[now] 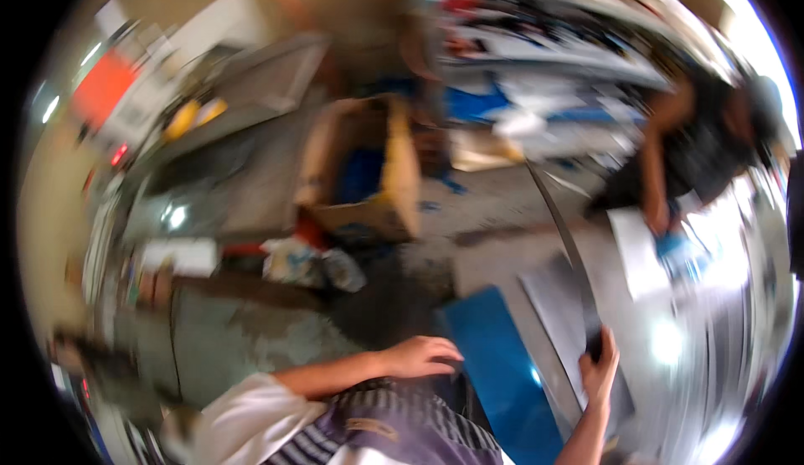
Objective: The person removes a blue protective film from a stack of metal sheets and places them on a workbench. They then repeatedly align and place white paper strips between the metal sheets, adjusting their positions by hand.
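At the R side of the blue sheet (502, 373), a long dark strip (574, 251) slants away from the body, by the grey sheet (553, 297) on the table (490, 268); can't tell if they touch. R hand (598, 369) grips its near end, fingers closed round it. L hand (419, 356) looks empty, fingers loosely bent, tips nr the blue sheet's L edge; contact unclear. For good handling: firm R grip, wrist in line w/ strip, as a long piece held at one end will prob. swing. L palm flat on the blue sheet should steady it; keep fingertips off edges, poss. sharp. Mind the far end: another person (703, 147) leans in, upper R; cardboard box (356, 222) sits upper L.
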### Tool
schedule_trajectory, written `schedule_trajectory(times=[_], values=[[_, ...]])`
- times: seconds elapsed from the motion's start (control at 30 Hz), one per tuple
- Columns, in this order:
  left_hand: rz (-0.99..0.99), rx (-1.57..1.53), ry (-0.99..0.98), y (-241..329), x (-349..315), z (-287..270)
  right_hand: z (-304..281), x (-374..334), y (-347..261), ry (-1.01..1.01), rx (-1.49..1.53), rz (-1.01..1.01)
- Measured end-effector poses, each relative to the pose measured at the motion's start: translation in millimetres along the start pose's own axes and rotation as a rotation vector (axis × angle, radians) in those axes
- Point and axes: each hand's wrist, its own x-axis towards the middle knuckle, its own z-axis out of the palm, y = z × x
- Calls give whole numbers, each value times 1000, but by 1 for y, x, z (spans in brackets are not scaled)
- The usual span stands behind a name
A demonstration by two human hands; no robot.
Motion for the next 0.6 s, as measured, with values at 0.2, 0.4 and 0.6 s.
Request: schedule_trajectory(times=[0.2,0.4,0.6], values=[[-32,-1010,274,-8,-126,-52,189,-86,-153,-691,401,-218],[333,-1550,1040,-47,-335,-83,353,-170,-263,-1264,43,-554],[377,-1502,1747,-65,-541,-116,481,-222,-356,-1344,7,-868]])
